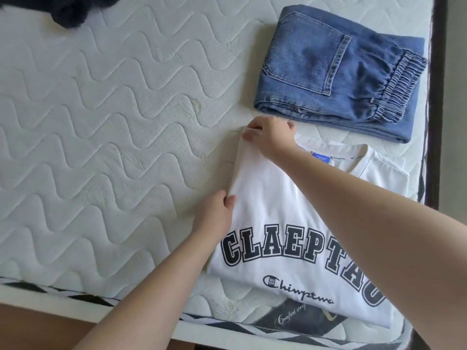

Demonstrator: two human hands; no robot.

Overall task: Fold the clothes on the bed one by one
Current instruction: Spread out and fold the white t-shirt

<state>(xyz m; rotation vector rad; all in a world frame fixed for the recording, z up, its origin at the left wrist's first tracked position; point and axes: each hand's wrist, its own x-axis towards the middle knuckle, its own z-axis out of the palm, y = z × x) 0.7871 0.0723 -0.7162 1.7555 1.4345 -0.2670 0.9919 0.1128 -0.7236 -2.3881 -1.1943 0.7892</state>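
T-shirt (pixel 290 210): white, printed side up, lies on the mattress (pixel 101 122) near its front edge. Its left side is already turned under, forming a straight edge. The right hand (pixel 270 137) reaches across and pinches the far corner of that edge; its fingers (pixel 249 133) are curled on the cloth. The left hand (pixel 214 213) grips the same edge nearer the body, thumb on top. Step in hand: squaring the left fold. Beyond the right fingers lie folded jeans (pixel 336 72), just apart from the collar. A dark garment (pixel 68 11) lies far left of both hands, unfolded. Next move likely requires folding the right side, then halving lengthwise, keeping tension even.
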